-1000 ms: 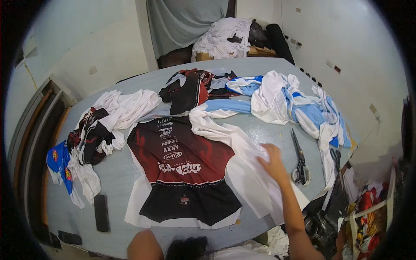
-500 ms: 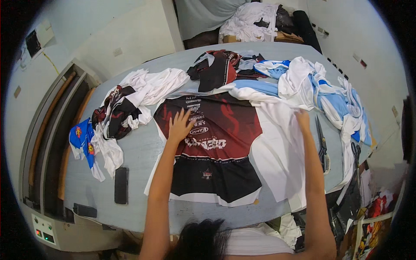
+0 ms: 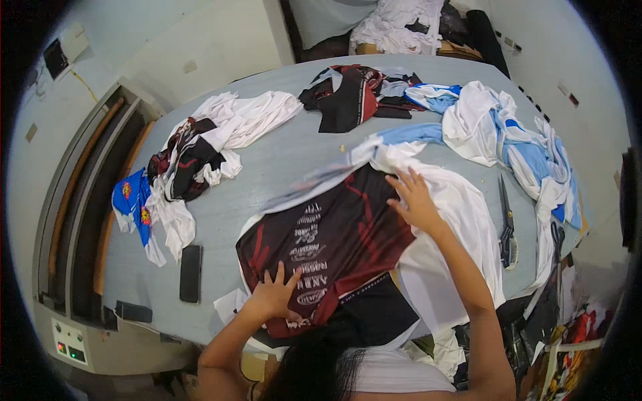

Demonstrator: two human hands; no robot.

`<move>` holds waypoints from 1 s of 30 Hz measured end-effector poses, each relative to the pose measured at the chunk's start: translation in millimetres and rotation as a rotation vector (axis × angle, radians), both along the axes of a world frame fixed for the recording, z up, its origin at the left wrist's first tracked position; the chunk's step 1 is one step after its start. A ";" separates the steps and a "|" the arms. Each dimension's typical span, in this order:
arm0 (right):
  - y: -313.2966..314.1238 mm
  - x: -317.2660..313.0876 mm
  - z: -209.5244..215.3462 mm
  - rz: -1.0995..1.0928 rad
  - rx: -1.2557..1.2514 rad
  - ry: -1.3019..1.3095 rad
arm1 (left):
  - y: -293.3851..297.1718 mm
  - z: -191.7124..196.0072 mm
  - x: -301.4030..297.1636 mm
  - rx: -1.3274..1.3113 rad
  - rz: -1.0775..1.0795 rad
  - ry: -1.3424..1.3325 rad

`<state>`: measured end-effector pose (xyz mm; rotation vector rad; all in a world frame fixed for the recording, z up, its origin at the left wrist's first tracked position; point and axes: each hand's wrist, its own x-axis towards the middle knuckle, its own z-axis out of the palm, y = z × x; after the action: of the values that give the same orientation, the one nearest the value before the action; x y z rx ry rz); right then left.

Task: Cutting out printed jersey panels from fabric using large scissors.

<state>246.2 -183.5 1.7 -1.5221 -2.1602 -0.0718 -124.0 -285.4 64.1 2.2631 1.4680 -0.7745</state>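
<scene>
The grey table [image 3: 281,160] carries a dark red printed jersey [image 3: 334,240] on white fabric [image 3: 461,220] near its front edge, heaps of white, black and blue garments [image 3: 200,147] around, black scissors [image 3: 506,224] at right and a black phone [image 3: 190,273] at left.

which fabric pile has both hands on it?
The dark red and black printed jersey panel at the near table edge: left hand presses its lower corner, right hand its upper edge. The white-and-black pile, blue-white heap and far pile lie untouched.
</scene>
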 end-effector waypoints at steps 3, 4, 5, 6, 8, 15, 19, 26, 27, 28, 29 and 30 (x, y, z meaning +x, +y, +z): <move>25.6 10.1 -1.4 -0.074 -0.029 0.106 | 16.6 21.6 5.6 -0.085 -0.051 -0.104; 30.9 10.1 -2.9 -0.081 0.055 0.101 | 31.8 22.3 13.1 -0.026 -0.133 -0.136; 35.5 7.3 -4.9 -0.023 0.126 0.113 | 52.7 17.7 25.3 0.068 -0.153 -0.175; 39.0 3.1 -7.4 -0.049 0.132 0.281 | 81.0 7.4 47.3 0.104 -0.098 -0.279; 41.6 0.7 -10.4 -0.091 0.137 0.447 | 140.0 -20.5 96.3 0.397 -0.186 -0.837; -51.9 66.2 -11.1 -0.526 -0.342 0.331 | 255.2 -99.2 257.1 1.072 -0.216 -0.715; -181.7 131.8 9.2 -0.814 -0.426 0.363 | 296.9 -112.5 291.0 0.770 0.130 -0.757; -236.7 185.4 17.1 -0.850 -0.201 0.550 | 376.7 -114.4 215.0 0.133 0.394 -0.860; -215.6 191.0 11.0 -0.794 -0.138 0.575 | 373.1 -111.0 218.6 0.115 0.354 -0.866; -190.5 196.7 4.8 -0.703 -0.035 0.607 | 365.8 -106.6 225.5 0.341 0.282 -0.875; -160.1 201.2 -1.7 -0.693 -0.050 0.461 | 353.8 -103.0 237.4 0.570 0.201 -0.910; -123.1 196.9 -13.5 -0.755 0.033 0.336 | 338.5 -101.0 252.9 0.566 0.210 -0.876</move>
<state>443.1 -306.6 -11.9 -2.0730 -1.2402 -0.0930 128.8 53.1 -36.9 2.2482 1.4985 0.7198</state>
